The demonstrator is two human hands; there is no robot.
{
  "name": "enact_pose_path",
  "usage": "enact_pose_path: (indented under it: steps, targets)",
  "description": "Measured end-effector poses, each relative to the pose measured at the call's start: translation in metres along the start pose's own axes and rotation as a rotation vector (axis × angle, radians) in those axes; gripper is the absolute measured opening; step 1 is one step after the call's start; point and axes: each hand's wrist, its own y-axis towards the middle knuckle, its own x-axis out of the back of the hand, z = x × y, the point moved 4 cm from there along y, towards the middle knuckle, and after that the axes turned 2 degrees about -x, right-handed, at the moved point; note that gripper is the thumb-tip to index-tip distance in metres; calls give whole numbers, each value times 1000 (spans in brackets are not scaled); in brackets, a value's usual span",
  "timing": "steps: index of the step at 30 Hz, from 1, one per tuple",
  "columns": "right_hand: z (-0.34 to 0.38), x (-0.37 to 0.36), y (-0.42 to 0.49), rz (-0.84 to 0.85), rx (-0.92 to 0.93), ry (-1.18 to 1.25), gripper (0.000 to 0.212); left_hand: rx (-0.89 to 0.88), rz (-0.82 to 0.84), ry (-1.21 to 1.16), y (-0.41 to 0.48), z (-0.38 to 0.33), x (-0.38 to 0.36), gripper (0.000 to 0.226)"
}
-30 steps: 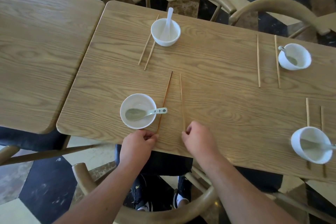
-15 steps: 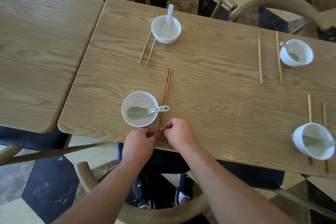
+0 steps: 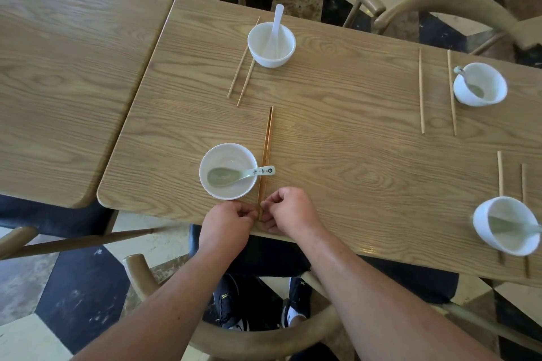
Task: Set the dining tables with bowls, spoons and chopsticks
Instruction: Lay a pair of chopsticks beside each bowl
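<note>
Left hand (image 3: pixel 225 224) and right hand (image 3: pixel 289 214) almost touching at the near table edge (image 3: pixel 366 252), fingertips of both pinched on the near ends of the brown chopsticks (image 3: pixel 267 143), which lie pressed together on the wood. Just left, touching them: white bowl (image 3: pixel 228 170) with a green spoon (image 3: pixel 234 175), handle over the pair. Farther off, three other set places: far-left bowl (image 3: pixel 271 44), far-right bowl (image 3: pixel 480 83), near-right bowl (image 3: pixel 503 226).
</note>
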Motion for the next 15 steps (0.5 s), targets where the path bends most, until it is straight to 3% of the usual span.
enact_pose_path:
  steps: [9, 15]
  targets:
    - [0, 1, -4, -8, 38, 14, 14, -20, -4, 21, -3, -3, 3, 16]
    - [-27, 17, -35, -47, 129, 30, 13, -18, -33, -59, -13, 2, 7, 6]
